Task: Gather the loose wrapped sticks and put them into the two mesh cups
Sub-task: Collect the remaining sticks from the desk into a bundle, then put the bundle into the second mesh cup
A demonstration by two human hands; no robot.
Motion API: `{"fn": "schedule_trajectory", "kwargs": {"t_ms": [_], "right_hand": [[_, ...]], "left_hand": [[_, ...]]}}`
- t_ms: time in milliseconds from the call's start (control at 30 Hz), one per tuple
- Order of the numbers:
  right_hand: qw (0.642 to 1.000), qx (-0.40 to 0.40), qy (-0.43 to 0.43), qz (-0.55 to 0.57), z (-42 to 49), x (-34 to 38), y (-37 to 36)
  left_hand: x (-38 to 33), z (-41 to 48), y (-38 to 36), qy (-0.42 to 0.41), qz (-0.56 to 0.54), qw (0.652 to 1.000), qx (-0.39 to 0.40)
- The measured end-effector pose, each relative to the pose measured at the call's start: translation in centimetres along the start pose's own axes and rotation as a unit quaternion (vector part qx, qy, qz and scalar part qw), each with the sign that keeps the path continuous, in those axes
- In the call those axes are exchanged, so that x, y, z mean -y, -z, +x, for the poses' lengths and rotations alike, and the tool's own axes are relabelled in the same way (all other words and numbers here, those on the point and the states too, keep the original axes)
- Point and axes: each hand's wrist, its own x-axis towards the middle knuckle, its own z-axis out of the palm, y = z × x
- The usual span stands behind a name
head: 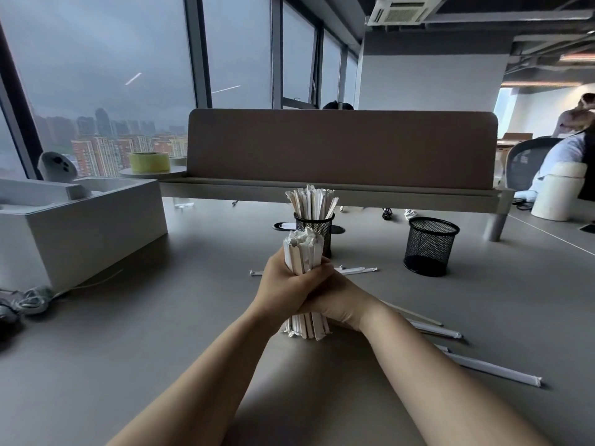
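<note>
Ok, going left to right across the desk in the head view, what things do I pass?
White open box → yellow-green tape roll → black mesh cup full of wrapped sticks → empty black mesh cup → loose white wrapped stick at the right.

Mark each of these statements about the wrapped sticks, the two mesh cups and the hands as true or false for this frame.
1. Both hands clasp one upright bundle of wrapped sticks. True: the left hand and the right hand wrap its middle.
2. Both mesh cups are full. False: the left mesh cup holds sticks, the right mesh cup looks empty.
3. Loose sticks lie on the table to the right of the arms. True.
4. The bundle is already inside a cup. False: its lower end stands on the table, in front of the left cup.
5. The roll of tape sits between the two cups. False: it sits far back on the left, by the window.
</note>
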Motion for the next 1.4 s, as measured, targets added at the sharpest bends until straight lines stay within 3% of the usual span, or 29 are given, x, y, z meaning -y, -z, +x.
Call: {"fn": "schedule_trajectory", "kwargs": {"t_ms": [100, 633, 933, 1133, 1400], "right_hand": [[0.996, -0.048, 0.009, 0.069, -0.2, 0.3, 0.2], [0.991, -0.122, -0.004, 0.058, 0.9, -1.0, -1.6], [0.995, -0.083, -0.020, 0.058, 0.5, -0.5, -0.9], [0.985, -0.143, -0.042, 0.084, 0.1, -0.9, 2.6], [0.952, -0.276, -0.111, 0.076, -1.2, -3.7, 8.4]], "left_hand": [[-0.9, 0.3, 0.0, -0.007, -0.008, 1.000, -0.022], [-1.1, 0.7, -0.3, 0.003, -0.043, 0.999, -0.011], [-1.1, 0.7, 0.1, 0.040, -0.024, 0.999, -0.007], [-0.9, 1.7, -0.4, 0.031, -0.038, 0.996, 0.078], [2.0, 5.3, -6.5, 0.048, 0.035, 0.997, 0.058]]}}
